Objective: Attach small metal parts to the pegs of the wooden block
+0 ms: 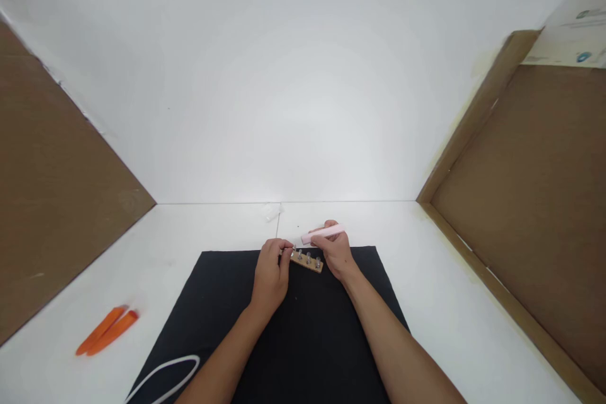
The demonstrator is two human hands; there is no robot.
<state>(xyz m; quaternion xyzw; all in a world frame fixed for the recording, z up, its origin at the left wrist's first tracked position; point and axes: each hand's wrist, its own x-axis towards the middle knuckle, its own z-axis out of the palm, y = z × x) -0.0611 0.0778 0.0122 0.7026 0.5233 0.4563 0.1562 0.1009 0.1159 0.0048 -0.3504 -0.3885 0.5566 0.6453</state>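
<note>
Wooden strip [304,262] sits over the black mat [312,328], slanting nearer toward its right end, its left end seemingly pinched by the left hand [273,260]; the right hand's [335,252] fingers clamp a pink stick [326,233] just beyond.

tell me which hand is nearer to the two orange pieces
Left. The left hand, at the wooden strip's left end, is beyond and to the right of the two orange pieces; the right hand, holding a pink stick, is farther right.
</note>
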